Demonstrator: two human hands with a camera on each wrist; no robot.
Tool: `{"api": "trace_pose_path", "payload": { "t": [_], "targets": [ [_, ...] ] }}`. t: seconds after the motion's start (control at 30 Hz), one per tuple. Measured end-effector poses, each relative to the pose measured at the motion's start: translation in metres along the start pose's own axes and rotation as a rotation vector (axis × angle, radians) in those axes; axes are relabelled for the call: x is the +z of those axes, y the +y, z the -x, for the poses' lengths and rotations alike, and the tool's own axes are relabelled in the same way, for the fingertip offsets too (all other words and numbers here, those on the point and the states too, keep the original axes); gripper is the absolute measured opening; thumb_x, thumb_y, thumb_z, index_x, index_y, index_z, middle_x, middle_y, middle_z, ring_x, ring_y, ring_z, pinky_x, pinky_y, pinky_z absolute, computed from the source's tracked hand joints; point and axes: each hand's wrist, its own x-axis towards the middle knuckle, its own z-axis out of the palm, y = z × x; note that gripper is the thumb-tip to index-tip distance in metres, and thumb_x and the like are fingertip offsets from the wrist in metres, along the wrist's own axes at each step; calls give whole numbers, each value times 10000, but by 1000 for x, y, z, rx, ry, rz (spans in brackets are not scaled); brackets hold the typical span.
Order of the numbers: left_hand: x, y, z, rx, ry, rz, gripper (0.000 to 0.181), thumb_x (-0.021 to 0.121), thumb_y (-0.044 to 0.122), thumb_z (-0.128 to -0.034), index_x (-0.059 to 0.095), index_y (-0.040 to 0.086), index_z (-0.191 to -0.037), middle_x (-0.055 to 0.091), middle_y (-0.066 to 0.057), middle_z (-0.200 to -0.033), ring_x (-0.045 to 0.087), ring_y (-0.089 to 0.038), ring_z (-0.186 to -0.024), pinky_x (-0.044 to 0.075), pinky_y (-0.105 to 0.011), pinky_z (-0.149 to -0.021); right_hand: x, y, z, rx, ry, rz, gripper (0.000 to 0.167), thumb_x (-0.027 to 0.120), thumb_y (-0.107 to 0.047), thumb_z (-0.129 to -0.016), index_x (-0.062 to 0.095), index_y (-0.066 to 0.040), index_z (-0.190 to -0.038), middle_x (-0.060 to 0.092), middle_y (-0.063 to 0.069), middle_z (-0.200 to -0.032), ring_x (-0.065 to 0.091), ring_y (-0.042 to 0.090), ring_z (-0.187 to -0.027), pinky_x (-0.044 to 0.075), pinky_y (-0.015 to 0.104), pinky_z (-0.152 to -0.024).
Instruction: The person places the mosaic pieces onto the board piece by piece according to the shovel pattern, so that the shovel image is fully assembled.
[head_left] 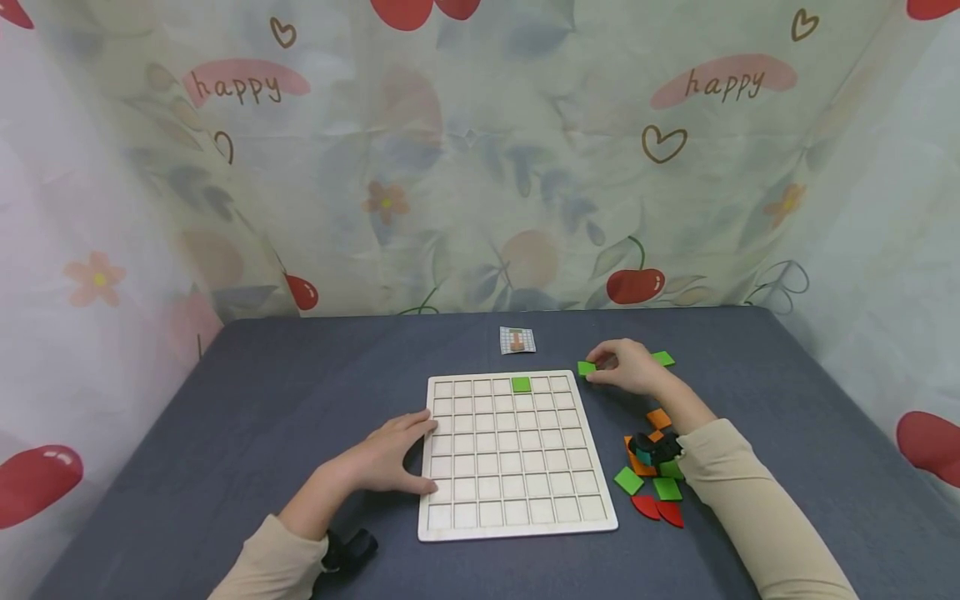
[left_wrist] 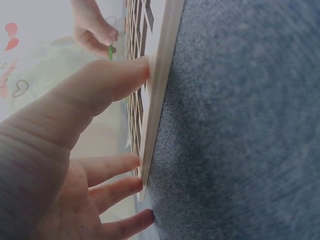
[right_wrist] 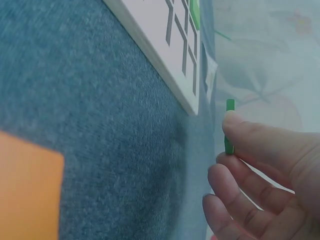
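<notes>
A white grid board (head_left: pixel 517 527) lies on the dark table, and one green square tile (head_left: pixel 521 384) sits in a cell of its top row. My right hand (head_left: pixel 628 367) pinches another green square tile (right_wrist: pixel 229 127) between thumb and fingers, just off the board's far right corner. In the right wrist view that tile shows edge-on, above the table. My left hand (head_left: pixel 393 457) rests along the board's left edge, thumb and fingers spread. The left wrist view shows its thumb (left_wrist: pixel 117 82) touching the rim, with nothing gripped.
Green, orange and red pieces (head_left: pixel 658 508) lie loose right of the board, partly hidden by the right wrist's black camera (head_left: pixel 655 448). Another green tile (head_left: pixel 663 358) lies behind the right hand. A small printed card (head_left: pixel 517 340) lies beyond the board. A patterned curtain (head_left: pixel 465 167) hangs behind.
</notes>
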Motion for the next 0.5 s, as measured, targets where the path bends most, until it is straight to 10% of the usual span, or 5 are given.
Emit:
{"api": "trace_pose_path", "payload": {
  "t": [0.5],
  "targets": [
    [0, 0, 0, -1, -5, -1, 874, 758, 429, -737, 362, 79, -1432, 264, -120, -1535, 242, -364, -1407, 250, -569, -1086, 11, -23, -5, -58, -30, 25, 283, 702, -157, -826, 649, 5, -1052, 654, 163, -996, 630, 250, -851, 519, 366, -753]
  ]
}}
